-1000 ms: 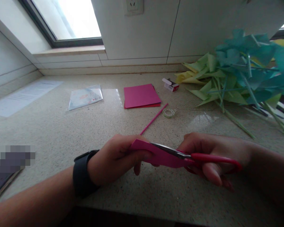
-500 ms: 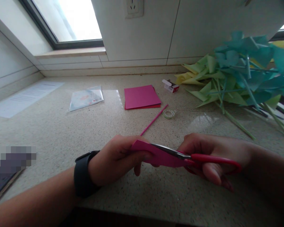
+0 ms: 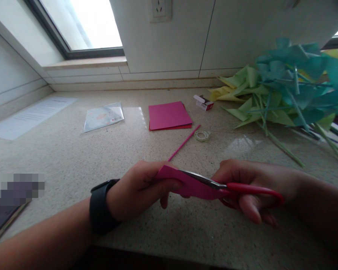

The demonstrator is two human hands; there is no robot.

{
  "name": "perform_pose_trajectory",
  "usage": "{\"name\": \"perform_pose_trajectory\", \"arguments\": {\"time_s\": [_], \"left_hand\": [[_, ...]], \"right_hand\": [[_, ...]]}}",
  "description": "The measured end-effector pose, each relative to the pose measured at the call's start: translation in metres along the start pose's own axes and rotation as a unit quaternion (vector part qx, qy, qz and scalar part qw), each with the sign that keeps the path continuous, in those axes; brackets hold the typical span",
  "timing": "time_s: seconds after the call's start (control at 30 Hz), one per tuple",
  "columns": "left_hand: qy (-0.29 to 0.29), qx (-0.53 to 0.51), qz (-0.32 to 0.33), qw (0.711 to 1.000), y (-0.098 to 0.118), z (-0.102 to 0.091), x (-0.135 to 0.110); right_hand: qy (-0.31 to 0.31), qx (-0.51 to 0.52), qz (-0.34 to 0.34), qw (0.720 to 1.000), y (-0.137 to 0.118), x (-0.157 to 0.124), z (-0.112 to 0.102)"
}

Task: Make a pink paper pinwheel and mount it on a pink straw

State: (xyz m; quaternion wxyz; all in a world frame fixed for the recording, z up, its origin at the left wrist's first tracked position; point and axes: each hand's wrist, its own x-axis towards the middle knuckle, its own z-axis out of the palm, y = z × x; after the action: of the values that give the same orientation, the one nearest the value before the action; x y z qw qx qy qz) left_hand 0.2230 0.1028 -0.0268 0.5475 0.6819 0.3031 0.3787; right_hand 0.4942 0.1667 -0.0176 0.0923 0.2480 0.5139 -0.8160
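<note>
My left hand [image 3: 136, 187], with a black watch on the wrist, pinches a folded pink paper piece [image 3: 190, 185] held just above the speckled counter [image 3: 73, 153]. My right hand [image 3: 250, 183] grips red-handled scissors [image 3: 242, 189], whose metal blades lie across the top of the pink piece. The two hands are close together near the counter's front edge. Behind them lies a thin pink stick [image 3: 184, 142].
A stack of pink paper sheets [image 3: 169, 115], a small roll of clear tape [image 3: 202, 135] and a small red-and-white box [image 3: 204, 102] lie further back. Green, yellow and teal paper pinwheels [image 3: 284, 90] pile up at the right. A clear plastic packet [image 3: 103, 117] and a printed sheet [image 3: 30, 116] sit left.
</note>
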Motion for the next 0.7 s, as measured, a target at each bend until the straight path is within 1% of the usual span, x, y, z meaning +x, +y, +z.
{"name": "perform_pose_trajectory", "arguments": {"time_s": [0.17,0.3,0.4,0.53,0.7], "left_hand": [[-0.012,0.02,-0.002,1.0,0.001,-0.001,-0.001],[-0.01,0.07,0.003,0.998,0.003,0.0,0.001],[-0.001,0.094,0.019,0.995,0.005,-0.001,0.002],[0.017,0.069,-0.009,0.997,0.007,-0.003,0.0],[0.011,0.049,-0.051,0.997,0.007,-0.007,-0.004]], "right_hand": [[0.017,-0.016,0.004,1.0,-0.003,-0.002,-0.001],[0.031,-0.046,-0.031,0.998,-0.005,-0.005,-0.007],[0.043,-0.07,-0.031,0.996,-0.004,-0.008,-0.011],[0.068,-0.112,-0.032,0.991,-0.006,-0.012,-0.013],[0.078,-0.158,-0.037,0.984,-0.009,-0.014,-0.014]]}}
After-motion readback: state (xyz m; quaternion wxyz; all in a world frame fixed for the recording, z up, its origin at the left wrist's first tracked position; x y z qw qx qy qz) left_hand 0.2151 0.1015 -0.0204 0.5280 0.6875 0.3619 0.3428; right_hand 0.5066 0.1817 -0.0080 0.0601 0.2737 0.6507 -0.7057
